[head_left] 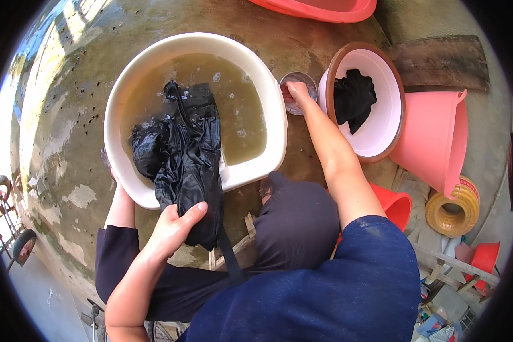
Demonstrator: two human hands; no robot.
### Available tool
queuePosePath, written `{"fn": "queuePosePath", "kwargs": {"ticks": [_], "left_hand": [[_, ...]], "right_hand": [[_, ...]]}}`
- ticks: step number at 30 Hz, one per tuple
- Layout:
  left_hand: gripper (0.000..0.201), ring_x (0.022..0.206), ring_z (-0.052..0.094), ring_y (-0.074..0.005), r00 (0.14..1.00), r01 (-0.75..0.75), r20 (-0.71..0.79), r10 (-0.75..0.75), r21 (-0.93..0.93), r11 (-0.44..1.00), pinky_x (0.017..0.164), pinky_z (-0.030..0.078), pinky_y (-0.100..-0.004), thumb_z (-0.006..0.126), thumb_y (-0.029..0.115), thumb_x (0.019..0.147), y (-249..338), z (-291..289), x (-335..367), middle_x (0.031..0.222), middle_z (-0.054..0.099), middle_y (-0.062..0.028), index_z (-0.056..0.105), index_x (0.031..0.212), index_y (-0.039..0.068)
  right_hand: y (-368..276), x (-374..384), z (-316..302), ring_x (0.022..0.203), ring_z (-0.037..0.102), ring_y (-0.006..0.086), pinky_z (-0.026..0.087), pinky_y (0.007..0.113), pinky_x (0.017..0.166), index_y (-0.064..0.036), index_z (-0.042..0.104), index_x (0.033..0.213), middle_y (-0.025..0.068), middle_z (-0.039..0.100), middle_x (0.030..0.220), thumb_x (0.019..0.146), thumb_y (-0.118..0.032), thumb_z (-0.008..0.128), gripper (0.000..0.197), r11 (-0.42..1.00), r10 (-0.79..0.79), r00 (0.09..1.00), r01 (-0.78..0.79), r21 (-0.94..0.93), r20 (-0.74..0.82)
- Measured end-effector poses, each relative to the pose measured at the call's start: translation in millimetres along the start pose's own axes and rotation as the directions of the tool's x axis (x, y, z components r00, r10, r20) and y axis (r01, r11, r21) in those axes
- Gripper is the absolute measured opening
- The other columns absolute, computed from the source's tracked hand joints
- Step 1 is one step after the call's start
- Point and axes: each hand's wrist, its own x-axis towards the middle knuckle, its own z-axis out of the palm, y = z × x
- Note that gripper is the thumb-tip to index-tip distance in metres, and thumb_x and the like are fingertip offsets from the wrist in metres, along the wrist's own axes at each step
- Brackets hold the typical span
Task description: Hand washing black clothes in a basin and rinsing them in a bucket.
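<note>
My left hand (174,228) grips the near end of a wet, shiny black piece of fabric (191,154), its thumb lying on top. The fabric drapes over the near rim of a white tub (119,131), and its far part lies in murky brown water (233,97). A dark strap (229,256) hangs from the near end toward my lap. Beyond the tub's right side, my right hand (295,91) reaches into a small round bowl (308,82). Its fingers are curled, and what they hold is hidden.
Right of the bowl stands a pink-white basin with a brown rim (330,97), holding black cloth (354,98). Beside it are a pink bucket (430,142), a coiled yellow hose (439,219) and a red container (390,205). A red basin (325,12) sits at the far edge.
</note>
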Motion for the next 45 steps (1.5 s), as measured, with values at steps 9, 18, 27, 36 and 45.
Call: {"fn": "queuePosePath", "kwargs": {"ticks": [9,18,27,36,45], "left_hand": [[0.048,0.089,0.058,-0.0164,0.997,-0.025,-0.074,-0.001,-0.350,0.936,0.081,0.044,-0.0254,0.050,0.037,0.086,-20.1,-12.6,9.5,0.100,0.060,-0.0132,0.053,0.108,-0.006],[0.037,0.077,0.060,-0.0147,0.972,-0.216,-0.180,0.154,-0.404,0.889,0.069,0.046,-0.0236,0.053,0.028,0.085,-67.7,1.9,4.0,0.092,0.062,-0.0082,0.055,0.105,-0.003],[0.052,0.069,0.059,-0.0374,0.924,-0.208,-0.050,0.379,0.766,0.609,0.066,0.046,-0.0424,0.055,0.047,0.074,-79.3,11.8,-15.4,0.065,0.058,-0.0220,0.053,0.065,-0.004],[0.049,0.086,0.058,-0.0177,0.924,-0.382,-0.283,0.256,-0.699,0.605,0.081,0.043,-0.0287,0.045,0.039,0.088,-70.1,-12.9,37.4,0.100,0.059,-0.0120,0.052,0.109,-0.004],[0.025,0.093,0.053,-0.0190,0.772,-0.633,-0.552,0.314,-0.705,0.320,0.082,0.042,-0.0316,0.037,0.013,0.089,-133.5,-6.4,121.5,0.104,0.056,-0.0135,0.050,0.106,-0.001]], "right_hand": [[-88.8,-94.1,-12.1,0.055,0.057,0.0168,0.047,0.028,0.052,-0.0042,0.058,0.069,0.0065,0.058,0.063,0.077,-0.019,0.048,0.019,0.957,-0.031,0.986,-0.018,0.289,0.165],[-44.5,-262.9,164.3,0.060,0.060,0.0270,0.049,0.038,0.057,-0.0016,0.060,0.076,0.0177,0.060,0.068,0.075,-0.023,0.051,0.023,0.330,-0.225,0.263,0.927,-0.180,0.938],[-84.4,-198.9,250.2,0.121,0.029,0.0443,0.030,0.049,0.098,-0.0170,0.025,0.134,0.0258,0.019,0.136,0.060,-0.052,0.066,0.092,0.413,-0.199,0.870,0.492,-0.766,0.451],[-108.9,-164.7,168.5,0.064,0.059,0.0211,0.045,0.030,0.059,0.0036,0.062,0.083,0.0136,0.062,0.071,0.057,-0.021,0.061,0.035,0.626,-0.434,0.817,0.577,-0.524,0.380],[7.2,-309.0,188.2,0.064,0.054,0.0256,0.044,0.034,0.060,-0.0047,0.052,0.061,0.0100,0.050,0.065,0.069,-0.025,0.062,0.024,0.312,-0.669,0.508,0.855,-0.414,0.543]]}}
